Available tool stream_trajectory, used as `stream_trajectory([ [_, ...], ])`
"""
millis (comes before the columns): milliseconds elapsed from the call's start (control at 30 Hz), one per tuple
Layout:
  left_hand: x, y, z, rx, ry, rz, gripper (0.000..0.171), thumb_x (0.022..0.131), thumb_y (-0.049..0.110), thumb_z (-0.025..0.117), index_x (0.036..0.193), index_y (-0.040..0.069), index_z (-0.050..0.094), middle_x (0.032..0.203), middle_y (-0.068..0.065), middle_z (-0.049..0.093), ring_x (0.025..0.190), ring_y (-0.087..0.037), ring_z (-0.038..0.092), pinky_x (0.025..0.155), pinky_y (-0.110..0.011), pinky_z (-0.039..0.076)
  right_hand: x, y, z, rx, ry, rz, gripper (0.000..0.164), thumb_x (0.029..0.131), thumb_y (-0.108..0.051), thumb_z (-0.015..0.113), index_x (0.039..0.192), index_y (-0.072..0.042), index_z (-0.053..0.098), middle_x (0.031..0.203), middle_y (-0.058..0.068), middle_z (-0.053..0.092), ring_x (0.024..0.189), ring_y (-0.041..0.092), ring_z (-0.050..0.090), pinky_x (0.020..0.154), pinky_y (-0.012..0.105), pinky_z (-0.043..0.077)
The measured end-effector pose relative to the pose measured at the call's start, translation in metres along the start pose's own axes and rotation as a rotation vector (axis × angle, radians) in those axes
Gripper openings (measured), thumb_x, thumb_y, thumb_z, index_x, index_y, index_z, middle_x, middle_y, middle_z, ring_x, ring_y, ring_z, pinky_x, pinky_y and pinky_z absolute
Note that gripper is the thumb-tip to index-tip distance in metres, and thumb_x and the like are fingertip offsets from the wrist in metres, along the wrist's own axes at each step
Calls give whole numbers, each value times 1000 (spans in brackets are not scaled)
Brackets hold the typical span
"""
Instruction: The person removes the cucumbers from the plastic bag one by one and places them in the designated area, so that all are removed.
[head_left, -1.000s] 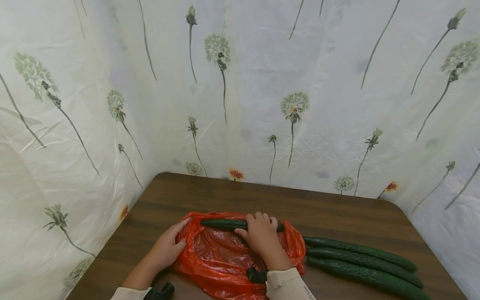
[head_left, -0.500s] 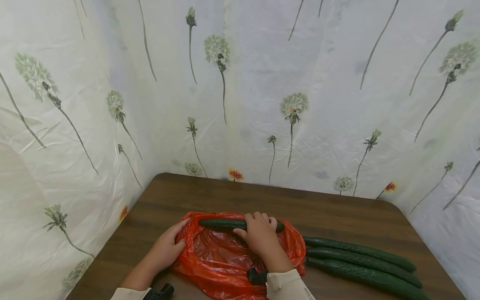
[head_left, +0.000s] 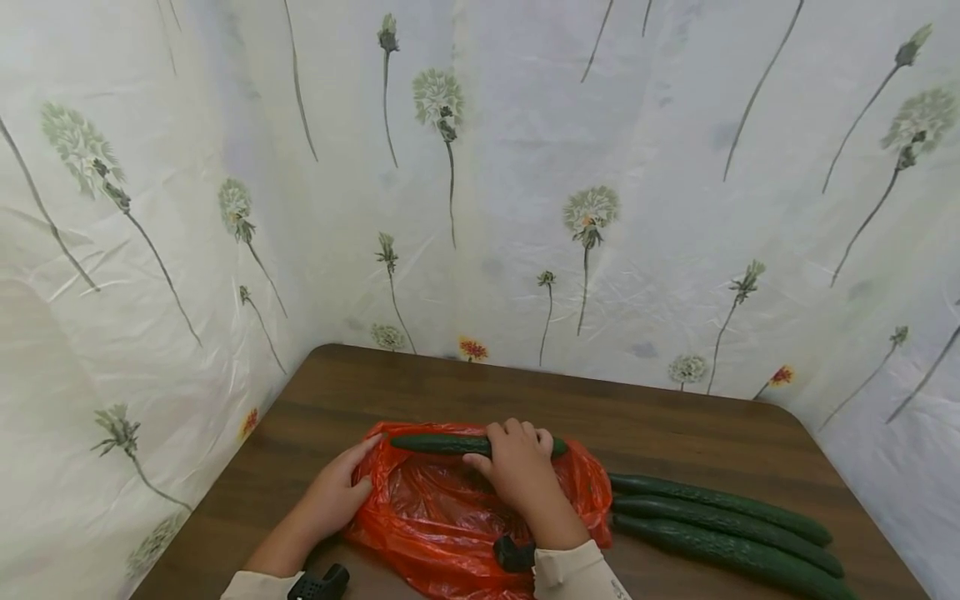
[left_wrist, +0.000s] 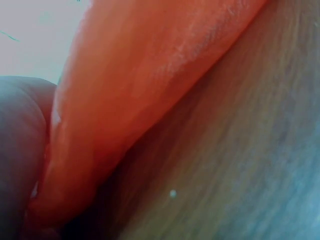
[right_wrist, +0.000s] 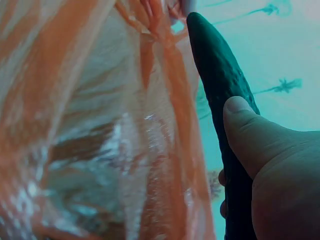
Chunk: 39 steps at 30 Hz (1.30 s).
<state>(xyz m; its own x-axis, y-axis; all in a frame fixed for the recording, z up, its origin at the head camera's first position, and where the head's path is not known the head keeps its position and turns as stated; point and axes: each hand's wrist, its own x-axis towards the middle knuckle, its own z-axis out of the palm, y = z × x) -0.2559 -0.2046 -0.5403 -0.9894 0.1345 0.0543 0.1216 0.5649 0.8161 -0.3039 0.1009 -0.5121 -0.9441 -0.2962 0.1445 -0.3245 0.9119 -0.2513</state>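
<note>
A dark green cucumber [head_left: 438, 444] lies crosswise over the far rim of a crumpled red plastic bag [head_left: 431, 537]. My right hand [head_left: 519, 475] grips it nearer its right end, thumb on the near side; in the right wrist view the tapered tip of the cucumber [right_wrist: 215, 55] sticks out past the thumb. At the bag's left edge, my left hand [head_left: 337, 493] holds the rim between thumb and fingers. The left wrist view shows only a fold of the red bag [left_wrist: 130, 85] by a blurred part of the hand. The bag's mouth faces up, spread wide.
Three more cucumbers [head_left: 731, 527] lie side by side on the dark wooden table [head_left: 555, 398], right of the bag. Behind and to the left hangs a pale curtain [head_left: 495, 183] printed with dandelions.
The cucumber has shifted slightly to the left and away from me, along with my right hand. My left hand and the bag have hardly moved.
</note>
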Motion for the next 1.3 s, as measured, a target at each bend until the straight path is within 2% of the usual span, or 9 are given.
stream_trajectory([
  [400, 0, 0, 0, 24, 0, 18, 68, 97, 3, 59, 161, 22, 44, 164, -15, 43, 150, -36, 41, 117, -59, 39, -10, -13, -26, -33, 60, -12, 54, 94, -63, 65, 125, -19, 68, 117, 3, 63, 107, 27, 54, 106, 61, 33],
  [700, 0, -1, -3, 30, 8, 13, 67, 95, 2, 59, 159, 19, 46, 161, -15, 46, 149, -36, 42, 118, -59, 38, -16, -21, -43, 11, 81, -21, 51, 93, -59, 69, 125, -19, 68, 114, 1, 62, 104, 25, 52, 105, 60, 32],
  [967, 1, 0, 5, 20, 19, 28, 67, 94, 2, 60, 157, 20, 50, 160, -15, 47, 147, -35, 44, 116, -57, 40, -26, -11, -51, 2, 78, 8, 55, 94, -60, 66, 128, -18, 67, 117, 3, 63, 105, 26, 53, 104, 60, 32],
  [1200, 0, 0, 3, -7, 11, 6, 65, 97, 5, 59, 159, 21, 48, 161, -16, 46, 148, -40, 43, 117, -61, 39, -36, 2, -52, -29, 90, 6, 54, 94, -61, 66, 127, -18, 66, 115, 1, 63, 103, 24, 52, 97, 55, 31],
  [1300, 1, 0, 1, 2, 4, 2, 66, 97, 6, 59, 160, 22, 46, 162, -16, 44, 149, -40, 41, 117, -61, 38, -41, 9, -53, -37, 94, 10, 55, 94, -63, 65, 127, -19, 67, 115, -1, 62, 105, 24, 53, 100, 56, 31],
])
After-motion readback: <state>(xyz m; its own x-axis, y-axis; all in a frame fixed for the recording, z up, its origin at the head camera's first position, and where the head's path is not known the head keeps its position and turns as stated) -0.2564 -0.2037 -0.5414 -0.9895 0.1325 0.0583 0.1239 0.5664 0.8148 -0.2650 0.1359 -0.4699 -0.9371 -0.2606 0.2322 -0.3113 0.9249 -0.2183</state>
